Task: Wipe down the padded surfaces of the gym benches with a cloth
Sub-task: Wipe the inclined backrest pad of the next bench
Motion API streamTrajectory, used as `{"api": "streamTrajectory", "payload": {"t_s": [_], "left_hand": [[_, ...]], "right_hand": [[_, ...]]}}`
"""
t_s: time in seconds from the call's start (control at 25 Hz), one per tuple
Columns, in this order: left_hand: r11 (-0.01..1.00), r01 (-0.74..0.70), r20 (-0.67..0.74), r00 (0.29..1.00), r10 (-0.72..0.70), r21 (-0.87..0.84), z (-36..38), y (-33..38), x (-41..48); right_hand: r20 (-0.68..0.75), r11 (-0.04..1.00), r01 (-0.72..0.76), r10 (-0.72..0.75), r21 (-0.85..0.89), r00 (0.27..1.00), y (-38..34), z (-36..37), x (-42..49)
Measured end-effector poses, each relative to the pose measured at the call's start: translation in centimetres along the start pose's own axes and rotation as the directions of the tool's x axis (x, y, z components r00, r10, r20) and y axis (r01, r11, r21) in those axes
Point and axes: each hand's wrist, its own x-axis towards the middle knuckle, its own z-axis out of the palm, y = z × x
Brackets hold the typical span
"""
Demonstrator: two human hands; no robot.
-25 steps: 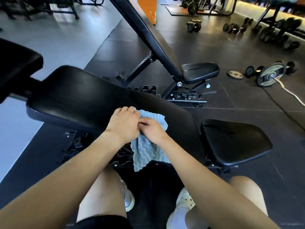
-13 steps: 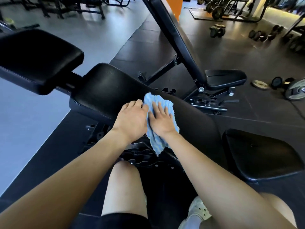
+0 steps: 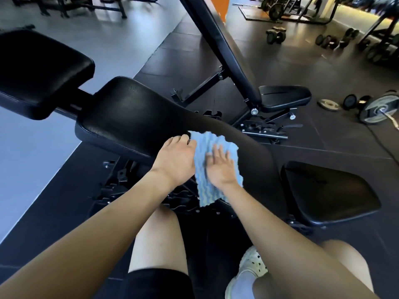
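Currently one view is available, the head camera, and it looks down on a black bench.

Risk first. The blue cloth (image 3: pixel 207 190) is only partly on the backrest pad (image 3: pixel 133 117). Its lower portion hangs off the pad's near edge toward 6 o'clock, directly above the adjuster frame (image 3: pixel 121 175). If a stroke drags that loose tail along, it could catch on the metalwork and pull out from under the palm. The pad surface also falls away toward 3 o'clock, so a light press could let the cloth slide or bunch up rather than wipe. The long stretch of pad running to 10 o'clock has no cloth on it, and I judge it the area most easily missed, along with the seat pad (image 3: pixel 328 195) at 4 o'clock.

Hand and cloth positions follow.
- The right hand (image 3: pixel 221 169) lies flat on top of the cloth with its fingers straight and slightly spread, pressing down. Cloth shows beyond its fingertips at 12 o'clock and below its wrist at 6 o'clock.
- The left hand (image 3: pixel 176 161) sits at the cloth's 9 o'clock side with its fingers curled, gripping the left edge near the upper corner. The thumb is hidden.

Elsewhere, an inclined bench (image 3: pixel 224 55) stands at 12 o'clock and weight plates (image 3: pixel 375 110) lie at 2 o'clock — both well apart from the work.
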Motion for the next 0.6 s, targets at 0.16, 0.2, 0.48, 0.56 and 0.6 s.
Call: {"api": "streamTrajectory", "payload": {"t_s": [0.16, 0.2, 0.48, 0.56, 0.6], "left_hand": [[0.998, -0.062, 0.025, 0.998, 0.063, -0.023, 0.6, 3.4, 0.4], [0.996, -0.089, 0.038, 0.995, 0.090, -0.028, 1.0, 4.5, 0.5], [0.972, -0.229, 0.141, 0.962, 0.234, -0.050, 4.3, 12.1, 1.6], [0.963, -0.265, 0.154, 0.951, 0.269, -0.046, 5.1, 13.8, 2.1], [0.959, -0.278, 0.158, 0.946, 0.282, -0.047, 5.5, 14.4, 2.3]], "right_hand": [[-0.011, 0.948, 0.318, -0.318, 0.000, 0.948, 1.9, 0.9, -4.2], [-0.010, 0.950, 0.312, -0.312, 0.007, 0.950, 3.4, 0.7, -4.5], [-0.020, 0.994, 0.107, -0.107, 0.022, 0.994, 12.3, -1.2, -5.2], [-0.028, 0.998, 0.055, -0.055, 0.030, 0.998, 14.7, -1.7, -5.3], [-0.031, 0.999, 0.038, -0.038, 0.022, 0.999, 15.8, -1.8, -5.4]]}}
